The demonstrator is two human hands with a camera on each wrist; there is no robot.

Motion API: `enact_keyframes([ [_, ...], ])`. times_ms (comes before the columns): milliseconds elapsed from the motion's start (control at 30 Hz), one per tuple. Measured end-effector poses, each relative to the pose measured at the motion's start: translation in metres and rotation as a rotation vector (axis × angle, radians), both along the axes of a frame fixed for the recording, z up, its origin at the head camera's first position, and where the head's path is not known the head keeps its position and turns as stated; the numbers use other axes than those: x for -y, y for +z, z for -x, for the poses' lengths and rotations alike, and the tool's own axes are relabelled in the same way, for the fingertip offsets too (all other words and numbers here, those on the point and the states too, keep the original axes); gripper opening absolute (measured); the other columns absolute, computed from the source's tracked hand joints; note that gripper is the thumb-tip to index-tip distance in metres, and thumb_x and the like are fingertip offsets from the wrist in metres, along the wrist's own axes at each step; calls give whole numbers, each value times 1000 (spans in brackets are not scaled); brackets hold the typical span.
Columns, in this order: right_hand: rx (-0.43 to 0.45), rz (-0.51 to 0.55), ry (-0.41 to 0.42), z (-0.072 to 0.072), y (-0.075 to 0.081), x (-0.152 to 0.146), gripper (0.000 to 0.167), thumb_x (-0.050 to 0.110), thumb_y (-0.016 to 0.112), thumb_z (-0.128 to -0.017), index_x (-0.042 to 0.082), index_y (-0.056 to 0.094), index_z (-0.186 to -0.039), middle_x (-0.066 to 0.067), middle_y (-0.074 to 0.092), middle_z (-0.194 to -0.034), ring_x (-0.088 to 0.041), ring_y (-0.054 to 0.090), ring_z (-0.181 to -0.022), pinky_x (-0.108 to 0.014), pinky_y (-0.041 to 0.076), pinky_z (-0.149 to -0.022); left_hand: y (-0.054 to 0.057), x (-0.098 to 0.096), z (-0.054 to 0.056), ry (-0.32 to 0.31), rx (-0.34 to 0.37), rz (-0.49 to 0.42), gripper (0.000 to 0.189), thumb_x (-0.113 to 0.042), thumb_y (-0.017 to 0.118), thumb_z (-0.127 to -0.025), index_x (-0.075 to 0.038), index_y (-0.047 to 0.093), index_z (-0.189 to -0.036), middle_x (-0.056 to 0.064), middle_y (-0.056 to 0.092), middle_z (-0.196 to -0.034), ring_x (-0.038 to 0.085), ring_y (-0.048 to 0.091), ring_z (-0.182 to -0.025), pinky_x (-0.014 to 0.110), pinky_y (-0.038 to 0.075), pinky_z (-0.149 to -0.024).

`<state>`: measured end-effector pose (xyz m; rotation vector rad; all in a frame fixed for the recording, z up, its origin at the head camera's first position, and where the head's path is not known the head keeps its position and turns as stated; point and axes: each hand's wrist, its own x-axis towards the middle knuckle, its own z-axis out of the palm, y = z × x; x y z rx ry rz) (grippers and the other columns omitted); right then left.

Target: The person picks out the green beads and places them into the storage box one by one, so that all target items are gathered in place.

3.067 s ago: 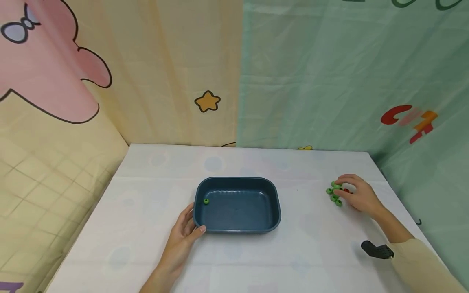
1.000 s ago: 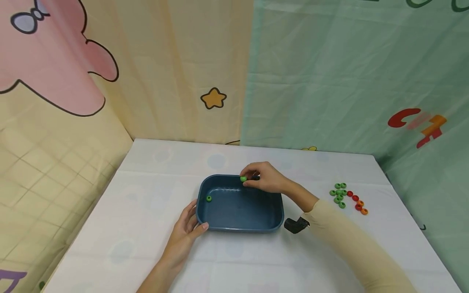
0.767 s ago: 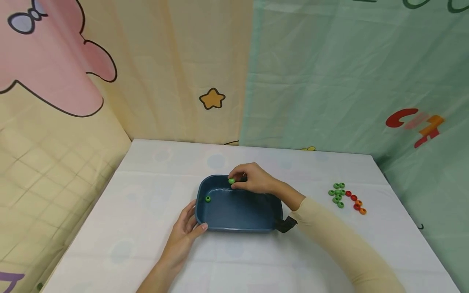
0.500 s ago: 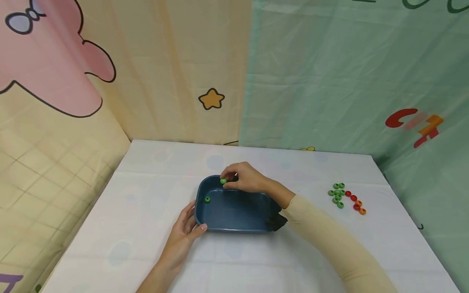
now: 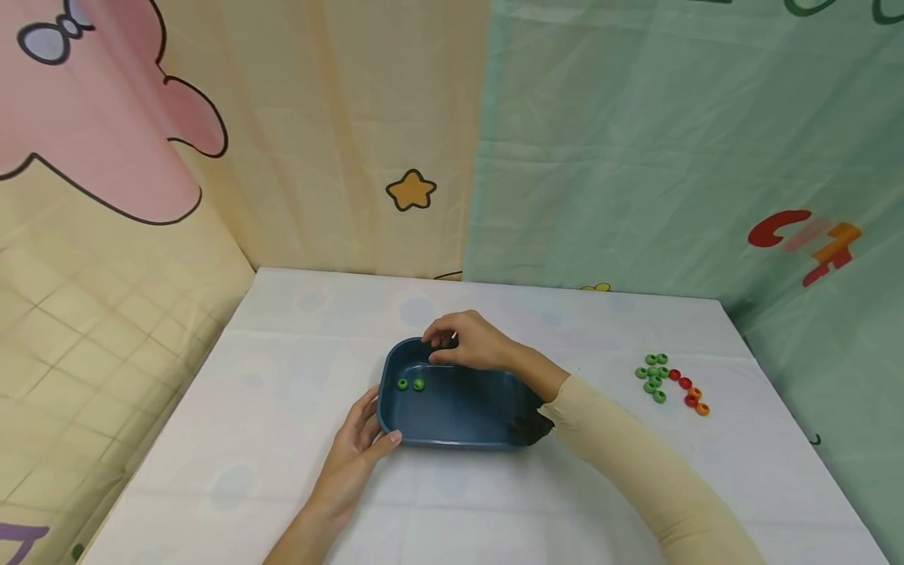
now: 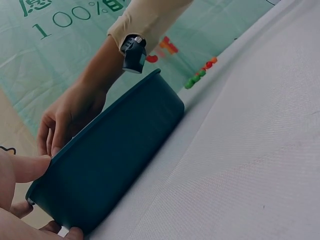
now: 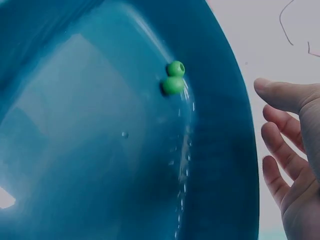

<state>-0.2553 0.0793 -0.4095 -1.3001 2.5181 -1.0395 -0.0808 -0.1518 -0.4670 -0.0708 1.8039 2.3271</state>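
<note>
A dark blue rectangular tub sits on the white table. My left hand grips its left end, thumb at the near rim and fingers round the outer wall; the left wrist view shows this thumb on the rim. Two green beads lie inside near the left end: one bead and, just right of it, another bead. In the right wrist view the two green beads appear close together. Above the tub's far wall hovers my right hand, its fingers parted and holding nothing.
Right of the tub lies a loose group of several green beads, with several red and orange beads beside it. A black device is strapped at my right wrist. Patterned cloth walls border the table's back and sides.
My right hand has come from the bead group on the right to over the tub with a green bead, moved leftward, and let it go. That bead now lies beside the first. The left hand has stayed put.
</note>
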Motion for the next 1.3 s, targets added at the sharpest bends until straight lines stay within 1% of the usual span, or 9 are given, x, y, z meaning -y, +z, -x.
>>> enact_keyframes([
  [133, -7, 1, -23, -1, 0, -10, 24, 13, 82, -91, 5, 76, -113, 2, 70, -96, -9, 63, -88, -30, 56, -83, 0, -1, 0, 3, -2, 2, 79, 7, 66, -96, -16, 29, -161, 14, 30, -162, 31, 37, -145, 23, 47, -101],
  [400, -6, -2, -79, -3, -2, -33, 24, 13, 83, -90, 5, 76, -111, 6, 68, -93, -10, 62, -86, -29, 56, -79, 1, -1, 0, 10, 9, 18, 80, 8, 67, -95, -16, 29, -162, 14, 28, -163, 31, 37, -145, 22, 47, -100],
  [633, -28, -27, -111, -8, 0, -52, 24, 14, 82, -91, 6, 76, -113, 5, 70, -94, -11, 63, -87, -32, 56, -81, 0, -1, 0, 6, 6, 21, 80, 7, 67, -95, -17, 29, -162, 13, 28, -163, 30, 37, -145, 22, 47, -101],
  [867, -40, -25, -144, -12, 3, -71, 25, 13, 83, -89, 5, 76, -112, 6, 71, -93, -11, 64, -87, -36, 56, -81, -1, 0, 0, 7, 3, 16, 80, 7, 67, -95, -16, 29, -162, 13, 28, -163, 29, 36, -145, 22, 47, -101],
  [1033, -20, -15, -177, -14, 2, -86, 27, 12, 84, -88, 3, 76, -113, 7, 71, -92, -12, 64, -86, -38, 56, -80, 0, -1, 0, 8, 5, 13, 80, 7, 67, -95, -16, 29, -162, 14, 27, -163, 30, 36, -145, 22, 47, -100],
  [1200, -6, -2, -217, -18, 3, -104, 27, 14, 84, -88, 4, 75, -112, 8, 70, -93, -14, 64, -87, -43, 57, -81, 0, -1, -1, 8, 10, 15, 80, 6, 67, -96, -16, 29, -162, 14, 27, -164, 30, 35, -146, 22, 47, -100],
  [1300, -4, 2, -243, -21, 3, -115, 26, 14, 84, -88, 5, 75, -112, 9, 70, -93, -14, 64, -87, -42, 56, -80, 1, -1, -1, 8, 11, 13, 80, 6, 67, -96, -16, 29, -162, 14, 27, -163, 30, 35, -146, 22, 48, -100],
])
